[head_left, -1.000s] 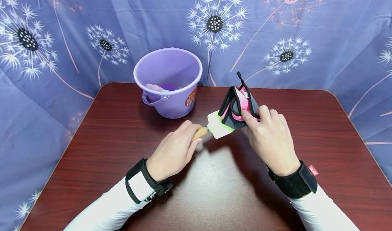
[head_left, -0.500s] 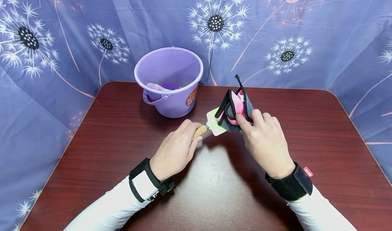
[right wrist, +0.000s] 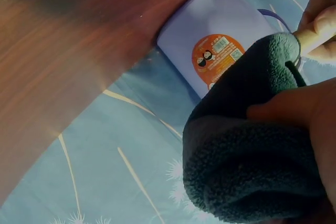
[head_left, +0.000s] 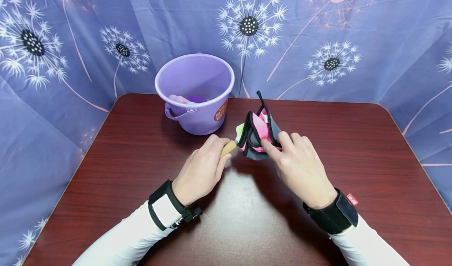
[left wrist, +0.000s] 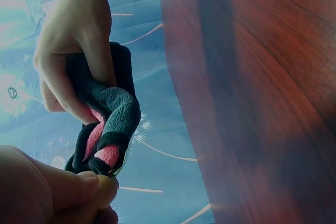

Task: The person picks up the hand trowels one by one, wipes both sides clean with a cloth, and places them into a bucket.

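Note:
My left hand grips the wooden handle of a small trowel whose pale green blade is mostly hidden. My right hand holds a folded grey and pink cloth with black trim, wrapped over that blade above the table. In the left wrist view the right hand pinches the cloth just above my left fingers. The right wrist view shows the grey cloth close up and the handle in my left fingers.
A purple plastic bucket with an orange label stands at the back of the dark red table, left of centre, with pink and purple things inside. A blue curtain with dandelion prints hangs behind and at both sides.
My right hand has slid the cloth leftward along the trowel blade toward the handle, so it now covers most of the blade. My left hand has stayed put.

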### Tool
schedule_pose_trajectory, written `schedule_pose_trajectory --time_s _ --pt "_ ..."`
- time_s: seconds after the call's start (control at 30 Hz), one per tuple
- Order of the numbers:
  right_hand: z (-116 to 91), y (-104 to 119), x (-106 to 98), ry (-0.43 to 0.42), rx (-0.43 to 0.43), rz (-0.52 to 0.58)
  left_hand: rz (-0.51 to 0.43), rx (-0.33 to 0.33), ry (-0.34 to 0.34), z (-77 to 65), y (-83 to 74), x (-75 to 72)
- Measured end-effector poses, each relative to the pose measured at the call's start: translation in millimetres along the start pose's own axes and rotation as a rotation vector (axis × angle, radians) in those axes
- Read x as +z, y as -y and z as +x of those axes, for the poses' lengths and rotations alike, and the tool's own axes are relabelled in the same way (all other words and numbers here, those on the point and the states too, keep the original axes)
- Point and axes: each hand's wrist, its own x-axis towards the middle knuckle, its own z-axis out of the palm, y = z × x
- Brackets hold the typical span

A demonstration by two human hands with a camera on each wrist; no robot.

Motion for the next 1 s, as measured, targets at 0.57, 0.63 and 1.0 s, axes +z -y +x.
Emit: schedule_pose_trajectory --time_s 0.57,0.63,1.0 --pt "3.8 -2.9 -3.2 -0.073 -0.154 -0.011 0.010 0.070 0.026 0.0 0.0 -1.4" --pt "4.5 -3.4 -2.5 -0.099 -0.166 -0.009 0.014 0.077 0.035 -0.5 -0.3 -1.7" --pt "5.3 -5.5 -0.8 -0.141 -0.133 -0.006 0.013 0.095 0.060 -2.1 -3.0 -0.9"
